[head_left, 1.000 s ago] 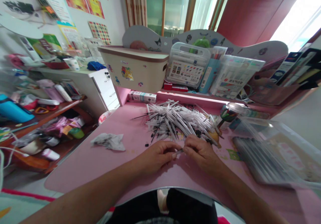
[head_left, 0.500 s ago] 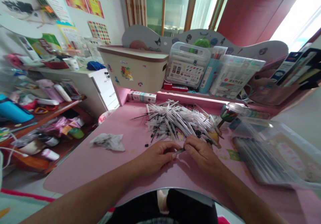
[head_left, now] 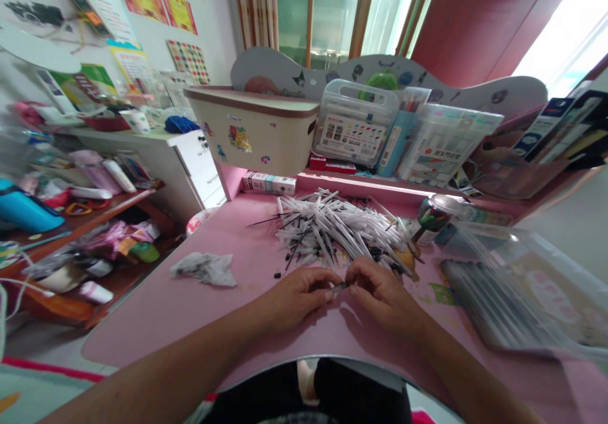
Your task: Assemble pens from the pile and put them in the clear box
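Observation:
Over the pink desk (head_left: 228,329), my left hand (head_left: 304,294) pinches a short pen piece (head_left: 339,287), clear with a dark end, between thumb and fingertips. The fingers of my right hand (head_left: 380,297) are curled at the dark end of this same piece, thumb and index close to it. Most of the piece is hidden by the fingertips. Just beyond both hands lies a heap of pen parts (head_left: 332,224): white barrels, thin dark refills and black caps. A loose black cap (head_left: 278,275) lies at the heap's near left edge.
A crumpled tissue (head_left: 206,268) lies to the left. On the right stands a clear plastic box (head_left: 536,266) with rows of pens (head_left: 489,304). A can (head_left: 439,212) stands behind it. Along the back shelf are a cream bin (head_left: 261,133) and marker cases (head_left: 358,126).
My right thumb and fingers have shifted slightly on the pen piece, exposing more of its dark end. My left hand holds nearly still.

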Demonstrator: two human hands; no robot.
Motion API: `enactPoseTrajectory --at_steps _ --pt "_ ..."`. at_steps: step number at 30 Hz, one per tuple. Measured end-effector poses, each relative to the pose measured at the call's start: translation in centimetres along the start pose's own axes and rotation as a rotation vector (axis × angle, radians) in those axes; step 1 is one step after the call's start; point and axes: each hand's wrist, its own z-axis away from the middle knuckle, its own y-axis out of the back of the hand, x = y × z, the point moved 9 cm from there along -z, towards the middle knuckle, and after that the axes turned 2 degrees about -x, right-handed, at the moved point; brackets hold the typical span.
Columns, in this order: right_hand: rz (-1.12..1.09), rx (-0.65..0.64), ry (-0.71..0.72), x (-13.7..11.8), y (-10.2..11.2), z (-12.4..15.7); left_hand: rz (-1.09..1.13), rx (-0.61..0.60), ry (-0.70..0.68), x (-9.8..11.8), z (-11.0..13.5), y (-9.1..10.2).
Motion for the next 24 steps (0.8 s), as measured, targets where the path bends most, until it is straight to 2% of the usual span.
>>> enactPoseTrajectory --at_steps 9,16,24 --pt "0.067 -0.088 0.039 -0.2 -1.0 -0.2 -0.280 -0.033 -0.148 2.0 0.1 -0.2" --pt "0.041 -0.124 -0.036 0.9 -1.6 -0.2 -0.333 -0.030 -0.131 1.8 0.1 -0.2" --pt "0.036 -0.134 -0.066 0.9 -1.9 -0.3 -0.360 -0.037 -0.186 2.6 0.3 -0.4"
